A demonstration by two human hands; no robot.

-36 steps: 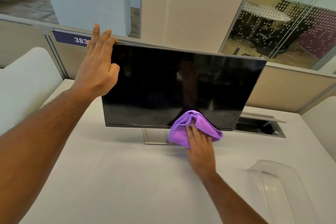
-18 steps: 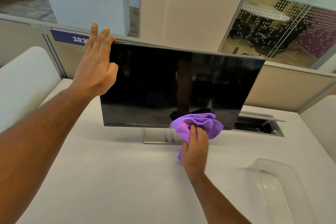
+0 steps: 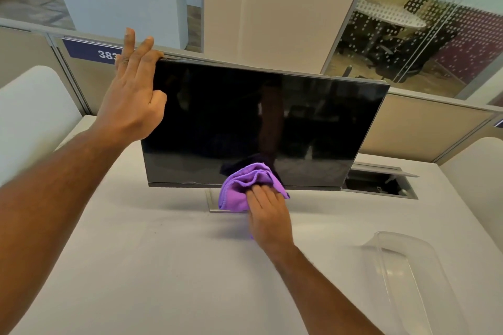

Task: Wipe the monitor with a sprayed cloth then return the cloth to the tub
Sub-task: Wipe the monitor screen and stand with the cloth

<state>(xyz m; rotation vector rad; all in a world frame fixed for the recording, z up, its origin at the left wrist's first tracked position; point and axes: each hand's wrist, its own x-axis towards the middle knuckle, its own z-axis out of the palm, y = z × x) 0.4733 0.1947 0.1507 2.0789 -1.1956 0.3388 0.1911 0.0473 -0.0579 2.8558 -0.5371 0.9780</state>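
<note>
A black monitor (image 3: pixel 245 117) stands on a white desk (image 3: pixel 163 266), its screen dark and switched off. My left hand (image 3: pixel 133 100) rests on the monitor's top left corner with straight fingers reaching over the edge. A bunched purple cloth (image 3: pixel 239 185) lies against the screen's bottom edge near the middle, over the stand. My right hand (image 3: pixel 268 215) holds the cloth and presses it to the bezel; a bit of cloth shows under the palm. The clear plastic tub (image 3: pixel 381 238) sits at the lower right of the desk, apart from both hands.
An open cable hatch (image 3: pixel 378 183) is set in the desk just right of the monitor. Beige partition panels (image 3: pixel 408 128) run behind it. White chair backs stand at the left (image 3: pixel 32 117) and right (image 3: pixel 476 166).
My right hand has slid the cloth leftward along the screen's bottom edge. The left hand has stayed on the top left corner.
</note>
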